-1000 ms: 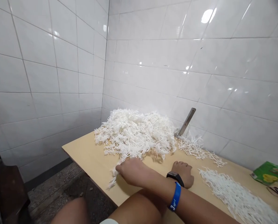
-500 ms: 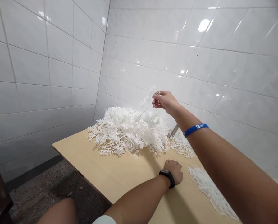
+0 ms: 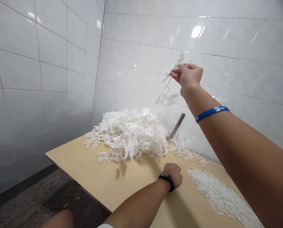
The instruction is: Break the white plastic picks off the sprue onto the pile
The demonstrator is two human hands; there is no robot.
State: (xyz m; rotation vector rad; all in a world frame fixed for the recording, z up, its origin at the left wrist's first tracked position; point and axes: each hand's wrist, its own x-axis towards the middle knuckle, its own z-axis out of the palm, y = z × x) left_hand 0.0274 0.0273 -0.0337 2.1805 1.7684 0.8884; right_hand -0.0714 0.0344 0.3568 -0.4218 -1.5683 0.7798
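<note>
From the table's [image 3: 82, 166] left corner, you have a pile of white sprigs [image 3: 129, 136] heaped toward the far edge by the tiled wall [image 3: 136, 79]. Right of it, nearer you, your left hand [image 3: 174, 174] rests on the tabletop, a black watch [image 3: 167, 181] at its wrist; its fingertips are turned away, so you cannot tell whether they are closed on anything. Behind that, at the far edge, a metal bar [image 3: 176, 126] stands tilted. Up in the air, above the pile's right side, hangs a white spray [image 3: 172, 69], perhaps more than 1 sprig, pinched between the thumb and fingertips of your right hand [image 3: 191, 75]. It looks very light, with thin, springy stems and fine tips that may tangle or snap, so the bare stem is the better place to take hold. Along the far edge lie loose strands [image 3: 186, 151], and farther right a flat heap [image 3: 223, 194] slants toward the near side.
</note>
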